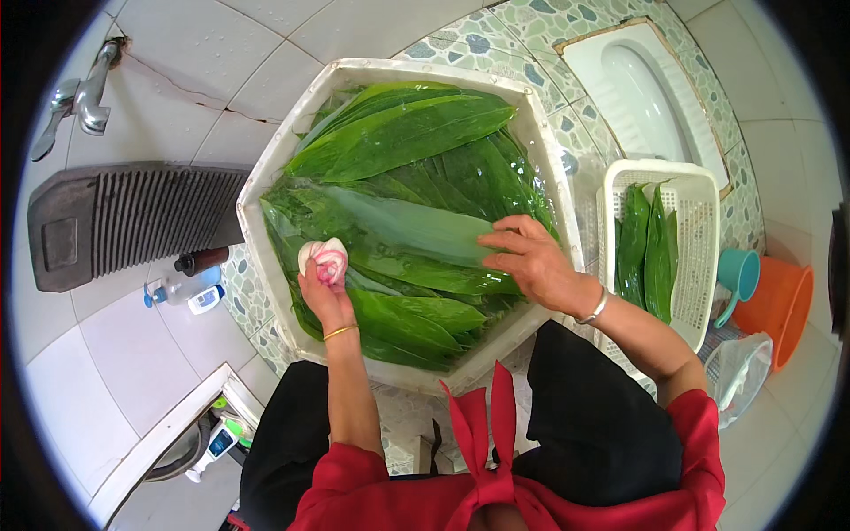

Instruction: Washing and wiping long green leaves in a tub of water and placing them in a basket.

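A white tub [561,199] of water holds many long green leaves [405,133], layered and partly under water. My left hand [327,292] is closed on a bunched white and pink cloth [323,257] over the tub's left part. On the right, my right hand [534,262] has its fingertips at the end of a pale green leaf [425,229], whose paler side faces up; the thumb is hidden, and a firm grip on the leaf cannot be made out. A white plastic basket [707,192] with several wet leaves [647,252] stands right of the tub.
A dark ridged washboard [153,212] leans at the left, below a metal tap [93,93]. Bottles [202,262] stand near it. A squat toilet [647,86] lies at the upper right. Beyond the basket are a teal dipper [738,275], an orange bucket [780,305] and a clear plastic bag [740,378].
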Available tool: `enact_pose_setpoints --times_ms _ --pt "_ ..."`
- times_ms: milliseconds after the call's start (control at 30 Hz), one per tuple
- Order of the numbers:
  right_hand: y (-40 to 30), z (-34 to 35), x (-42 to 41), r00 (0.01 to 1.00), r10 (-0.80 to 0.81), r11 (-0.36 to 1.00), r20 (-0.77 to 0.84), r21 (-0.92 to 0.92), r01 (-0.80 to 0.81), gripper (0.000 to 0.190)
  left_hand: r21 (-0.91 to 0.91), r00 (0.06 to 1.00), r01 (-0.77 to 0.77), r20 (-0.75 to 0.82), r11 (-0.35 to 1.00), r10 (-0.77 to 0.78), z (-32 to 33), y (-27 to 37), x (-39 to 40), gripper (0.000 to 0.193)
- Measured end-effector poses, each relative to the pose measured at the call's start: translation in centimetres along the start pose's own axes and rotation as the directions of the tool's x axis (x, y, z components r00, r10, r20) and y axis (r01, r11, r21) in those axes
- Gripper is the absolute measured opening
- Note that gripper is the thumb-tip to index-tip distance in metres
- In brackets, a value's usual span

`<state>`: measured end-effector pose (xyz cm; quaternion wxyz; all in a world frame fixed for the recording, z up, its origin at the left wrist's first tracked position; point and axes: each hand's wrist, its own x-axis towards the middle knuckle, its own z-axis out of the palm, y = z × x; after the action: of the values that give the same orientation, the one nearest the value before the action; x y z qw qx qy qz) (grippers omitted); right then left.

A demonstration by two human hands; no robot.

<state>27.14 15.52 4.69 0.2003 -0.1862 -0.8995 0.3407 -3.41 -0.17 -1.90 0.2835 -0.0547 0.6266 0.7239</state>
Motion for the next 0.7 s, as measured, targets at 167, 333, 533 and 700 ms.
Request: enact_pose_setpoints --times_ms 167,333,533,700 --pt "1.2 3.3 -2.2 0.995 0.051 0.997 0.082 0.053 -0.056 0.035 0.231 0.978 -0.168 0.162 0.958 0.132 3.2 0.7 -4.4 0.025" --pt "1.3 3.7 -1.9 0.997 -0.011 0.998 0.081 0.063 0.006 0.034 0.472 0.704 -0.523 0.709 0.71 0.047 9.4 -2.6 -10.5 0.03" --pt "1.7 2.4 -2.3 0.999 0.017 0.995 -0.037 0.102 -0.013 0.024 0.493 0.486 -0.865 0.87 -0.091 0.085 7.7 -6.1 -6.1 0.036" --pt "0.6 -3.4 -3.0 0.869 0.461 0.845 -0.178 0.386 -0.369 0.02 0.502 0.479 -0.845 0.864 -0.183 0.155 6.3 -4.3 -0.5 0.034"
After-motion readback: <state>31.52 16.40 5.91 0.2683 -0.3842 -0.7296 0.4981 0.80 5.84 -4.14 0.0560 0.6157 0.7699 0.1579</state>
